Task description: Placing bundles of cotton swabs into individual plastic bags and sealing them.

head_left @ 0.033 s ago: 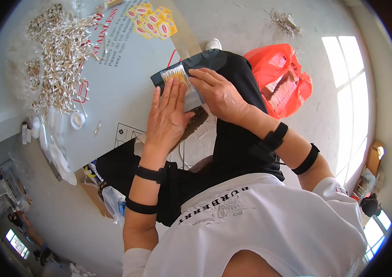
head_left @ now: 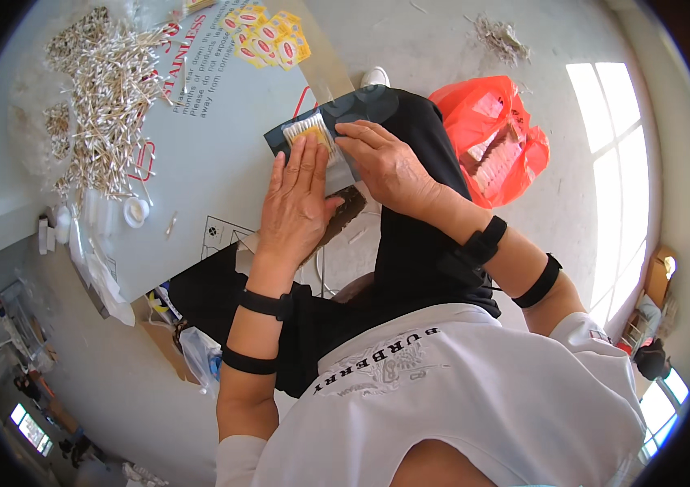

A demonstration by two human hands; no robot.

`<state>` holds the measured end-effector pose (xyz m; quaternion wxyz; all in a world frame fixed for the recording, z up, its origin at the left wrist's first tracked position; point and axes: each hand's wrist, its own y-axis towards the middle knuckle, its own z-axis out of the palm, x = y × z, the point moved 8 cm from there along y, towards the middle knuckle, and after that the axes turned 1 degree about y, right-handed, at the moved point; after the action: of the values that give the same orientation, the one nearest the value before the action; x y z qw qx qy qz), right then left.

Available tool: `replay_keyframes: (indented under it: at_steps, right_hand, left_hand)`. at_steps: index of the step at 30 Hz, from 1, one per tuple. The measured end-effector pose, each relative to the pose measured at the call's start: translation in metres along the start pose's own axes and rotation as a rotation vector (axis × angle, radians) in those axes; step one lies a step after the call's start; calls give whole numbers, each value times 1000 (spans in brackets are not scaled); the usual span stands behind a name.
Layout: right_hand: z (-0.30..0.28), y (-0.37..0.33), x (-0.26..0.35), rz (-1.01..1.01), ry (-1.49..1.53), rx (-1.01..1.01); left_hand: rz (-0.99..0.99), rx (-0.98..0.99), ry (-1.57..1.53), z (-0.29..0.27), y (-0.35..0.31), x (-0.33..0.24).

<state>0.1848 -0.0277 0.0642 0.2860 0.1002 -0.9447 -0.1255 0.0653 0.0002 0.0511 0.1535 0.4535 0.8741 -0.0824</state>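
A flat pack of cotton swabs (head_left: 306,127) with a yellow label lies at the table's near right corner, its white tips in a row at the far end. My left hand (head_left: 296,199) rests flat on it, fingers stretched out over the label. Beside the pack's right edge is my right hand (head_left: 390,166), its fingers extended and slightly bent with the tips close to that edge; its thumb is hidden. Clear plastic (head_left: 342,177) shows between the hands. A dark bluish strip (head_left: 357,104) runs under the pack toward my right leg.
Loose cotton swabs (head_left: 114,97) are heaped on the grey table (head_left: 199,170) at left. Yellow labels (head_left: 272,36) lie at its far edge. Small white containers (head_left: 135,213) stand near the left edge. A red plastic bag (head_left: 495,142) with pinkish packs sits on the floor at right.
Almost nothing differs. My right hand's fingertips have shifted very slightly to the right; my left hand stays on the pack.
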Motion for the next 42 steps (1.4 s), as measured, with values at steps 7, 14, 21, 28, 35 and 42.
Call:
replay_keyframes:
  at_steps: [7,14,21,28,35,42]
  right_hand:
    - [8,-11,-37,446,430,-115]
    - [17,-13,-17,626,398,-62]
    - [32,-8,-37,751,737,-255]
    - [36,-12,-11,1114,1528,-105]
    - [12,-2,20,717,1243,18]
    - [-51,16,123,-213,428,0]
  left_hand:
    - [-29,-15,-6,1,3,6]
    - [-278,-374,-376,0,-25,30]
    - [-401,-443,-680,0,-27,24]
    - [-20,-683,-164,-71,-31,-16]
    - [132,-646,50,-94,-50,-37]
    - [15,-718,-45,-112,-78,-41]
